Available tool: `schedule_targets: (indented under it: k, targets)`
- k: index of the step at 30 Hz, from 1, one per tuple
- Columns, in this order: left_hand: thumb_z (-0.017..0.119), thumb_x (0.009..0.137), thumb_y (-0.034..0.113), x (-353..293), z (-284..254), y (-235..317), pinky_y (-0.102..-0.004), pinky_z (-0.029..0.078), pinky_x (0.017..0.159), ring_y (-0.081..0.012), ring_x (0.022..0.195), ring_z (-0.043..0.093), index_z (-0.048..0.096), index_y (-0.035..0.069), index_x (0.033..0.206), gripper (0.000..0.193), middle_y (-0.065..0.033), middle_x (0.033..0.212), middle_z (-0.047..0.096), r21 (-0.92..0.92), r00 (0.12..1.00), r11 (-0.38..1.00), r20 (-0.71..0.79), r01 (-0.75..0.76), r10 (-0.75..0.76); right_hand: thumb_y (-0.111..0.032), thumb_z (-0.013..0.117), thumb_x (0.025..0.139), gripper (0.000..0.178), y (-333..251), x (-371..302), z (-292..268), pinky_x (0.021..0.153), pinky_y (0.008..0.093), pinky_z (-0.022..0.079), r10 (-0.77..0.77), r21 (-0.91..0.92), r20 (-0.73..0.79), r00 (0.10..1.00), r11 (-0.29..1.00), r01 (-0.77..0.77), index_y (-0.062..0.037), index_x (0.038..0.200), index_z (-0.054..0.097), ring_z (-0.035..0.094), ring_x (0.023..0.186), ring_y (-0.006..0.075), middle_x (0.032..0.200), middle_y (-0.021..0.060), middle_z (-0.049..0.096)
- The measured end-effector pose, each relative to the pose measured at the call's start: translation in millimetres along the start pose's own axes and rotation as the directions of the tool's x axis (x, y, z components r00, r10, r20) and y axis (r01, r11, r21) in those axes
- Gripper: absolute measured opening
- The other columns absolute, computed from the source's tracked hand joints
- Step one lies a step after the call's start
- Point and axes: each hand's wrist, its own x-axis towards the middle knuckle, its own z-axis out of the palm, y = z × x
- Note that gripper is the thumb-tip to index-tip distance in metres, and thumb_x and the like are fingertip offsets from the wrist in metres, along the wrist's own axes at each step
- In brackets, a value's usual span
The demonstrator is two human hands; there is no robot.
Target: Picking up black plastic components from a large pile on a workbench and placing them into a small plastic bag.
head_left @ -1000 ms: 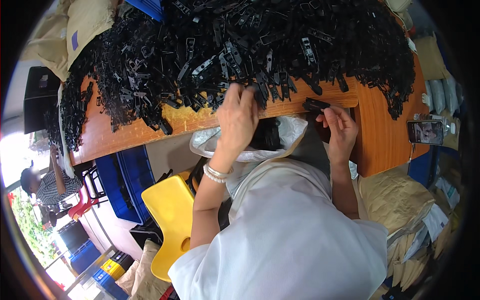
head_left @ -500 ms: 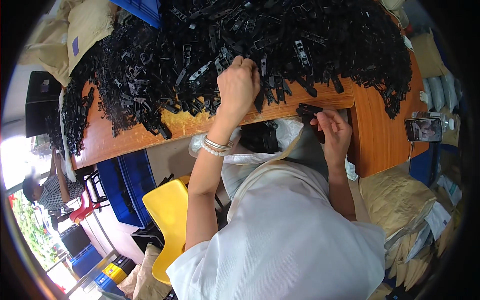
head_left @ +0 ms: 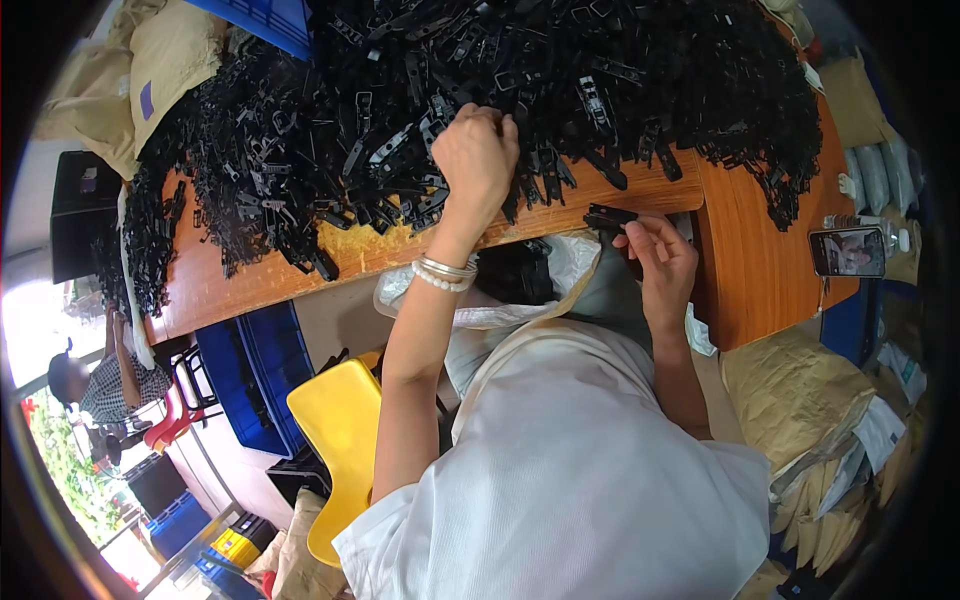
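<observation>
A large heap of small black clip-like plastic parts covers the wooden table. My left hand, with bangles at the wrist, reaches into the near side of the heap. Its fingers are curled down among the parts, and their tips are hidden from view. At the table's front edge my right hand pinches a slim black clip-like part between thumb and fingers, its far end pointing left. Below that edge, an open white sack in my lap contains more black parts.
A phone stands on the table at the right. Blue crates and a yellow chair are on the left. Brown paper sacks lie at the right. Another person sits at the far left.
My right hand has shifted slightly left with the black part still pinched. My left hand stays at the heap, its fingers curled as before. The view has shifted a little.
</observation>
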Motion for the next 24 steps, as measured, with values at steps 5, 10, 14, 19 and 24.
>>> schedule_targets:
  k: [5,10,14,19,24]
  targets:
    - [0.062,0.073,0.001,-7.6,-23.5,-3.2,-0.0247,0.042,0.052,-0.014,0.057,0.055,0.055,-0.001,0.077,0.008,-0.0049,0.067,0.055,-0.449,0.989,0.894,-0.13,0.002,-0.068,-0.009,0.058,0.083,0.015,5.3,8.9,4.1,0.062,0.0195,0.039,-0.101,-0.03,-0.049,0.994,0.995,0.1,0.0048,0.089,0.059,0.053,0.071,0.0083,0.083,0.005,0.058]
    - [0.051,0.084,0.005,-27.3,-61.0,7.7,-0.0193,0.037,0.04,-0.0088,0.047,0.051,0.053,-0.004,0.085,0.01,-0.0082,0.07,0.059,-0.71,0.763,0.283,0.62,0.644,-0.182,-0.005,0.059,0.081,0.016,-2.2,13.5,12.5,0.065,0.0202,0.041,-0.107,0.074,0.088,0.99,0.992,0.1,0.0062,0.093,0.057,0.054,0.073,0.0099,0.091,0.007,0.057]
    - [0.052,0.083,0.006,-32.9,-74.0,15.7,-0.0186,0.031,0.032,-0.0083,0.036,0.044,0.055,-0.009,0.089,0.016,-0.0101,0.064,0.058,-0.579,0.59,0.162,0.807,0.799,-0.031,-0.004,0.059,0.081,0.015,-13.3,13.9,28.0,0.061,0.0197,0.043,-0.063,0.141,0.174,0.983,0.989,0.039,0.0055,0.092,0.058,0.056,0.067,0.0106,0.082,0.0065,0.059]
    - [0.051,0.087,0.014,-32.8,-74.0,17.2,-0.0199,0.025,0.03,-0.0071,0.031,0.038,0.058,-0.008,0.088,0.023,-0.0085,0.059,0.055,-0.5,0.512,0.155,0.858,0.852,-0.041,-0.005,0.058,0.082,0.011,-14.2,12.8,29.6,0.056,0.0187,0.042,-0.065,0.014,0.21,0.976,0.998,0.063,0.0047,0.089,0.059,0.056,0.061,0.0099,0.072,0.0054,0.059]
    - [0.042,0.092,0.029,-62.2,-65.4,31.1,-0.0179,0.029,0.037,-0.0046,0.038,0.039,0.058,-0.006,0.088,0.039,-0.0035,0.055,0.051,-0.739,0.749,0.127,0.654,0.662,-0.101,-0.003,0.059,0.081,0.009,-17.8,11.7,35.4,0.056,0.0178,0.042,-0.021,-0.137,0.073,0.997,0.99,0.031,0.0041,0.087,0.059,0.054,0.06,0.0078,0.071,0.0043,0.058]
